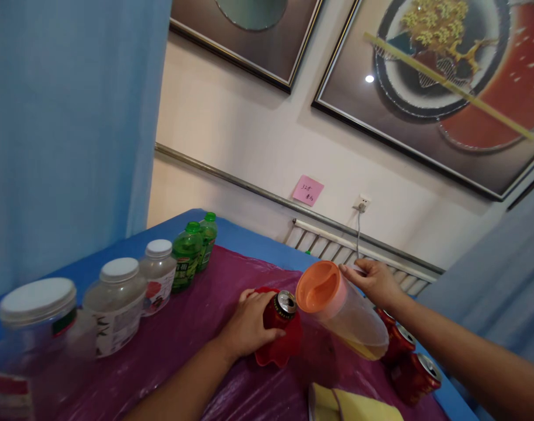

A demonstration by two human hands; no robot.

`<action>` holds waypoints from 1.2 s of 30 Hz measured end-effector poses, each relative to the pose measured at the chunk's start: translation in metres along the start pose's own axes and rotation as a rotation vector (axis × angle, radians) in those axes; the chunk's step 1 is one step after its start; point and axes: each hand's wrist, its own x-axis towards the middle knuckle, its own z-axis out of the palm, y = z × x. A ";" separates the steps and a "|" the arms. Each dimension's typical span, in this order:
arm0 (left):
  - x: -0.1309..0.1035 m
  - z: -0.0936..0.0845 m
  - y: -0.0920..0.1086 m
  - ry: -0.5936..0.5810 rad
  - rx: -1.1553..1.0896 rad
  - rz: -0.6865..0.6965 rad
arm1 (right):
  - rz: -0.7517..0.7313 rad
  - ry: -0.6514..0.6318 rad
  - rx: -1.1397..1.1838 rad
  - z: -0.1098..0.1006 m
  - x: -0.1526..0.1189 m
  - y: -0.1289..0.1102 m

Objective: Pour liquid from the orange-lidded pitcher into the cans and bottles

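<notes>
Hands apart, both full: our left hand [249, 324] wraps the dark red can [276, 317], our right hand [381, 285] grips the clear pitcher [352, 318] by its handle side. Can's upright over the red scalloped piece [278, 352]; best we keep it level, thumb and fingers off the top. Pitcher's tilted, orange lid [319, 286] beside the can, yellow liquid [367, 349] low at the base; slow wrist turns, lid rim not knocking the can. Farther out on the desk [244, 233]: 3 red cans, 2 green bottles, 3 white-lidded jars, 1 yellow folded item [358, 404].
</notes>
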 end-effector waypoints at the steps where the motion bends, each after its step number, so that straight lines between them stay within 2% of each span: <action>1: 0.000 0.000 0.001 0.000 -0.002 -0.001 | -0.002 0.004 -0.005 0.000 0.000 -0.001; 11: -0.001 -0.001 0.002 -0.010 -0.007 -0.007 | 0.008 0.014 -0.010 -0.002 -0.002 -0.008; 25: -0.001 -0.001 0.003 -0.004 -0.004 -0.012 | -0.023 0.032 -0.021 0.000 -0.003 -0.004; 36: -0.001 -0.003 0.004 -0.012 0.001 -0.014 | 0.006 0.018 -0.004 -0.001 -0.003 -0.006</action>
